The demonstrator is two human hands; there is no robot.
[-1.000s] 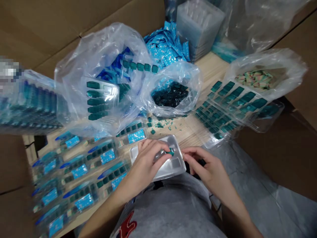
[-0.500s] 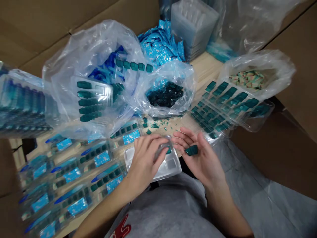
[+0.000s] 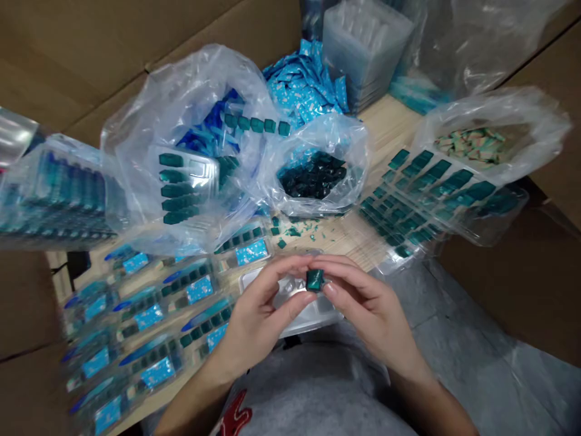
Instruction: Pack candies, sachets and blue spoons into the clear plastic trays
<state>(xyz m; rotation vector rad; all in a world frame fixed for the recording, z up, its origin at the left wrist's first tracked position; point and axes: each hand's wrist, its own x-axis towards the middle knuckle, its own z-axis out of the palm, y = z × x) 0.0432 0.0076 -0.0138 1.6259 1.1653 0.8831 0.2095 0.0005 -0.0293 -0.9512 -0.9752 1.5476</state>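
Note:
Between my fingertips sits a small dark teal square piece (image 3: 315, 280), glossy and held above the middle of a clear plastic tray (image 3: 315, 317). My left hand (image 3: 267, 315) pinches its left side, and my right hand (image 3: 367, 303) pinches its right side. Both hands hide most of the tray. To the left of the tray lie several clear blister packs with blue cards (image 3: 200, 289), close to my left wrist.
Beyond my hands, loose teal fragments (image 3: 295, 231) lie on a wooden table (image 3: 385, 127). Plastic bags hold dark teal pieces (image 3: 313, 175) and pale striped pieces (image 3: 474, 145). Blue sachets (image 3: 304, 79), stacked clear trays (image 3: 363, 54) and cardboard flaps (image 3: 91, 54) surround them.
My hands have come together above the tray and both now pinch the teal piece. Earlier my left hand worked inside the tray, while my right hand held a teal strip off to the side.

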